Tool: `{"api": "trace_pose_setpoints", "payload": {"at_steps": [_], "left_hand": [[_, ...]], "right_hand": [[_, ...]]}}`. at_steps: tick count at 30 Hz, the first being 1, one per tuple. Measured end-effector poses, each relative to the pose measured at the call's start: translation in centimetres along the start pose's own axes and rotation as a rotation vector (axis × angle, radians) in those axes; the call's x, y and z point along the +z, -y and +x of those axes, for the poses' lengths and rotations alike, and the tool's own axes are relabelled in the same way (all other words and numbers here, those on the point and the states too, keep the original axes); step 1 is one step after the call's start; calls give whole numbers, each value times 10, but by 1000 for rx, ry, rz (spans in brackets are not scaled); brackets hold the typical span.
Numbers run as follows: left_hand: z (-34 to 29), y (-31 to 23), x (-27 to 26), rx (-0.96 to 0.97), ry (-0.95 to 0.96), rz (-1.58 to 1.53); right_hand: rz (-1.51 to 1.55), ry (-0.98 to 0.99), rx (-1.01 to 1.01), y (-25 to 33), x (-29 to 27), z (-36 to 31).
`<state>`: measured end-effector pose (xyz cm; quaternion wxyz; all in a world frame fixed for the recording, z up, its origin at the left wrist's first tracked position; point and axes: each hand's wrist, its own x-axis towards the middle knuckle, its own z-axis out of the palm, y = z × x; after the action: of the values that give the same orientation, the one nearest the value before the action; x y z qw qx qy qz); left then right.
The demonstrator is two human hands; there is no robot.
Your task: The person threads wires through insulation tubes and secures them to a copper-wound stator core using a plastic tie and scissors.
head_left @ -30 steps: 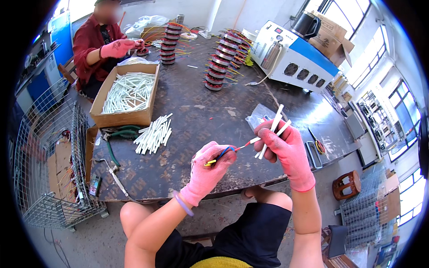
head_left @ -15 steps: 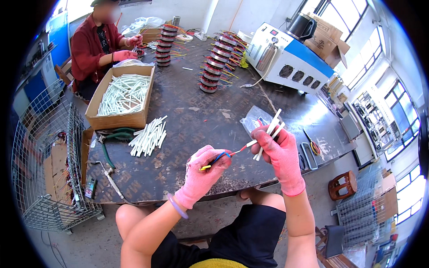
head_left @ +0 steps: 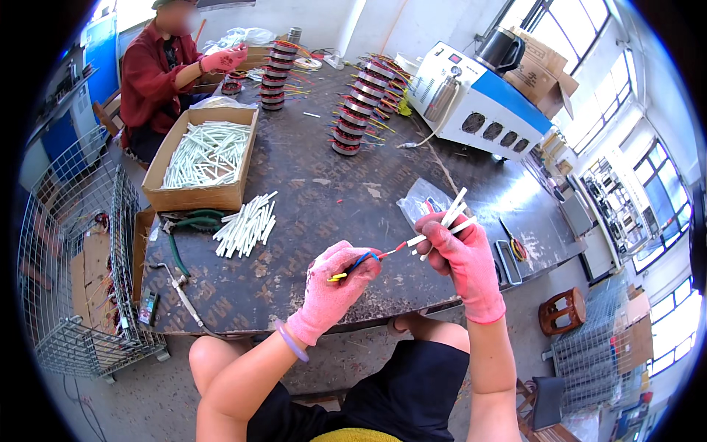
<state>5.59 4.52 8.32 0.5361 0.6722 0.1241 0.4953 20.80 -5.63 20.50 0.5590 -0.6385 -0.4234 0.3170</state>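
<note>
My left hand, in a pink glove, is closed on insulated wires in blue, yellow and red. A red wire tip sticks out past its fingers toward the right. My pink-gloved right hand grips several thin white sleeves fanned between its fingers. One of these sleeves points left, its end at the red wire's tip; I cannot tell whether the wire is inside it. Left of my hands, a loose pile of white sleeves lies on the dark table.
A cardboard box full of sleeves stands at the left, near a co-worker in pink gloves. Stacked wired rings rise farther back. A white-and-blue machine stands right, scissors nearer. A torch lies front left.
My right hand's sleeves have tilted slightly to the right and down; my left hand barely moves. The co-worker's hand has risen from the ring stack in front of them.
</note>
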Motion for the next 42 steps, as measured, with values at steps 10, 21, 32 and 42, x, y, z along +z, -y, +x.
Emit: {"api": "trace_pose_setpoints", "payload": {"at_steps": [10, 21, 32, 42], "left_hand": [[0, 1, 0, 19, 37, -7], [-1, 1, -1, 33, 32, 4], [-1, 4, 0, -2, 8, -41], [0, 2, 2, -6, 20, 7]], "right_hand": [[-63, -53, -54, 5, 5, -1], [-95, -21, -37, 6, 10, -3], [-98, 118, -19, 4, 9, -1], [-1, -17, -20, -14, 28, -4]]}}
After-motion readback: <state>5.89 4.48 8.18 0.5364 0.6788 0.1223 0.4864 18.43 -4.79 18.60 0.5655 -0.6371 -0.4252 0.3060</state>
